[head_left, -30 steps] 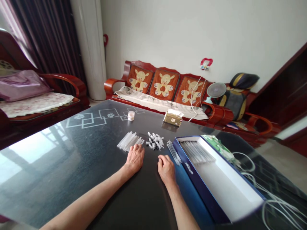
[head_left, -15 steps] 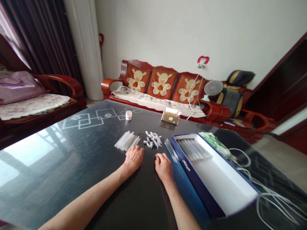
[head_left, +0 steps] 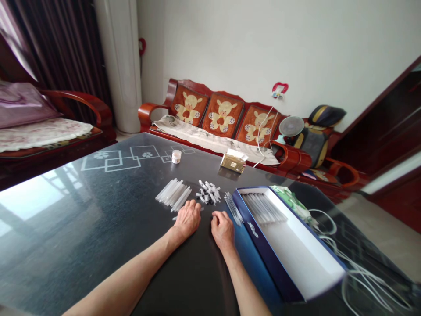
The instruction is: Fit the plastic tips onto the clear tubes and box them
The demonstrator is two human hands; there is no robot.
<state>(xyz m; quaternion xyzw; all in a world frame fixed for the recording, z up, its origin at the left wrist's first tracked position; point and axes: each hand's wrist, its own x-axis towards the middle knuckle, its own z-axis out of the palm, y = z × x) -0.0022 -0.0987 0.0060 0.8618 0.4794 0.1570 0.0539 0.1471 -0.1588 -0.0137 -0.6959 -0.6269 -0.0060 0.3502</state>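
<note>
My left hand is closed over a pale translucent pen barrel, whose ends poke out on both sides of the fingers. Just beyond it lies a bundle of similar pen barrels. My right hand rests on the table with its fingers curled in; whatever they might hold is hidden. Between and beyond the hands sits a heap of small white and black pen caps. To the right of my right hand are several thin grey pen refills, lying along the side of a blue box.
The blue box with a white inside holds more thin rods. Green packaging and white cables lie to its right. A small white tub and a tissue pack stand farther back on the dark table.
My left hand has moved slightly right, away from the barrel bundle, and a barrel now shows under its fingers. My right hand has hardly moved. The camera view has shifted a little.
</note>
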